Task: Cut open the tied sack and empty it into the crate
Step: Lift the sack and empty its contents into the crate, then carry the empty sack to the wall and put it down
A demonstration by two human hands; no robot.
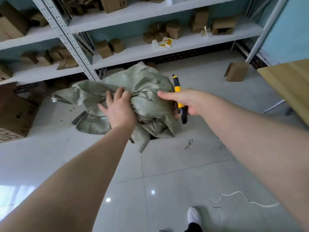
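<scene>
A crumpled grey-green woven sack (143, 84) lies on the tiled floor in front of the shelves. My left hand (119, 109) grips a bunched fold near its middle. My right hand (185, 102) holds a yellow and black utility knife (178, 96), tip pointing away from me, with the index finger stretched out over the sack. A dark gap (154, 138) shows under the sack's near edge; what it is cannot be made out. No crate is visible.
Metal shelving (80, 52) with small cardboard boxes stands right behind the sack. A big carton (15, 113) sits at the left, a loose box (236, 72) on the floor at the right, a wooden tabletop (287, 86) at the far right. White string (240, 197) lies near my foot (194, 216).
</scene>
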